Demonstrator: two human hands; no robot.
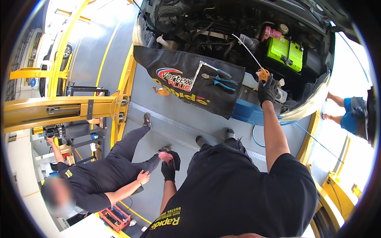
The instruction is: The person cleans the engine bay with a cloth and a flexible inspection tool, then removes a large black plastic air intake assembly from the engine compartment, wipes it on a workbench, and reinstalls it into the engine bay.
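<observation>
My right hand [268, 92], in a black glove, reaches over the front edge of the open engine bay. Its fingers close around the orange handle [262, 74] of a dipstick, whose long thin rod [248, 48] points up and left over the engine. Low beside my body, my gloved left hand [168, 170] grips a pinkish-red rag [166, 157], with something dark next to it. On the black fender cover [158, 63] lie a ratchet with a long extension [197, 74] and pliers with blue handles [225, 82].
A bright green battery [285, 53] sits at the right of the engine bay. To my left stands a co-worker [111, 174], one arm at a yellow lift post's equipment. A red tool tray [115, 218] is behind. Another person [353, 113] is at the far right. A blue hose [254, 137] crosses the floor.
</observation>
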